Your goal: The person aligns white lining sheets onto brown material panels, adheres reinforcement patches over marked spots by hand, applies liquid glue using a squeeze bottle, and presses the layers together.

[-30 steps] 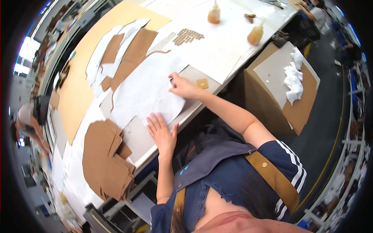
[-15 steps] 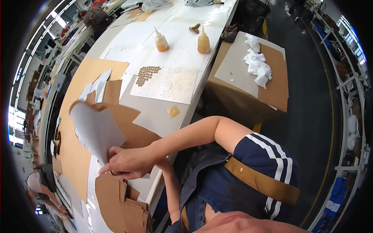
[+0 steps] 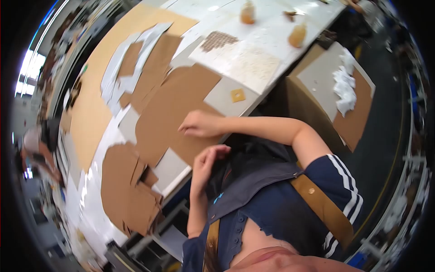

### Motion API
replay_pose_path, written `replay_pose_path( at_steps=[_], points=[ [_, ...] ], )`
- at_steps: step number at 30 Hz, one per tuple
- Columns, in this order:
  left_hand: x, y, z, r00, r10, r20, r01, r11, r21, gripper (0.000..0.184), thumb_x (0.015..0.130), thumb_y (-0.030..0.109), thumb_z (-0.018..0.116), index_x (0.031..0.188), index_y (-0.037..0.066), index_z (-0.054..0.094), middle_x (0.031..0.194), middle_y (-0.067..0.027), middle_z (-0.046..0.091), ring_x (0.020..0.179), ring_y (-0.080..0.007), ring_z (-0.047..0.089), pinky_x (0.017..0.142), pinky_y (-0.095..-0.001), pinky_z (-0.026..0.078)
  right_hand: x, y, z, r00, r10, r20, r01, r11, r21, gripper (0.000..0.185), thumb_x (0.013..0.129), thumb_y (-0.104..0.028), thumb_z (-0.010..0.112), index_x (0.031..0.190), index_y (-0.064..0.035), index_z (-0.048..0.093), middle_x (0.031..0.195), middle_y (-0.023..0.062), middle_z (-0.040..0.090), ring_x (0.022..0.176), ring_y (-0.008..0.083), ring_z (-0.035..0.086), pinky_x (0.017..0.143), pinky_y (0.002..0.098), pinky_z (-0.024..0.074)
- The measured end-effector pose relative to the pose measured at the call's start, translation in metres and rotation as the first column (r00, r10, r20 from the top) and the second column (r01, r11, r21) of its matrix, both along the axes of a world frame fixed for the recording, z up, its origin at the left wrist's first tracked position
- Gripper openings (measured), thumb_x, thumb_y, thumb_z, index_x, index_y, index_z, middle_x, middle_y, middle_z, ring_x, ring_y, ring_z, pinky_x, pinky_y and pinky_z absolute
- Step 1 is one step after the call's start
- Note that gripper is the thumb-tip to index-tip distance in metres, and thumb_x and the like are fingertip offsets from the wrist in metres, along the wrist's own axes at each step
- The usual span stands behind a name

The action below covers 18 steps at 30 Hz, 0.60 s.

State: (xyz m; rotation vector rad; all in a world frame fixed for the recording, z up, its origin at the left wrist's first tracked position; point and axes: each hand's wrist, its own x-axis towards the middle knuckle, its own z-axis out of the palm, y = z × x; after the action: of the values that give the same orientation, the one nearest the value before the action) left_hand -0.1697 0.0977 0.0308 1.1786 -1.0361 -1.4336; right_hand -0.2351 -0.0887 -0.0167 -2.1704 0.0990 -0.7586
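Observation:
A large brown curved sheet lies flat on the table in front of me, its face uncovered. Over its lower right part is my right hand, fingers curled together; anything between them is too small to make out. My left hand is at the table edge, below the sheet, with loosely bent fingers and nothing visible in it. To the left sits a stack of similar brown pieces. A small yellow square with a hole rests right of the sheet.
Two glue-coloured bottles stand at the back. Small brown discs lie on a white board. White and brown strips are farther left. A box bears white crumpled cloth. Another person bends at the left.
The white sheet that covered the brown one, then swung left in my right hand, is out of sight. My right hand has come back over the brown sheet. The view has turned.

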Motion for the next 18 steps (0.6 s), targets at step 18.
replay_pose_path(
  at_steps=[18],
  points=[
    [0.068,-0.029,-0.033,0.018,0.407,0.913,0.066,0.911,-0.407,0.04,0.09,0.007,0.065,0.13,0.005,0.064,0.119,-0.0101,0.057,0.113,-0.0298,0.056,0.097,-0.0435,0.048,-0.018,-0.008,0.012,0.982,-0.153,-0.109,0.071,0.842,-0.535,0.02,0.085,-0.005,0.068,0.104,-0.0013,0.07,0.101,0.0083,0.065,0.098,0.0276,0.062,0.094,0.0408,0.0483]
  ],
)
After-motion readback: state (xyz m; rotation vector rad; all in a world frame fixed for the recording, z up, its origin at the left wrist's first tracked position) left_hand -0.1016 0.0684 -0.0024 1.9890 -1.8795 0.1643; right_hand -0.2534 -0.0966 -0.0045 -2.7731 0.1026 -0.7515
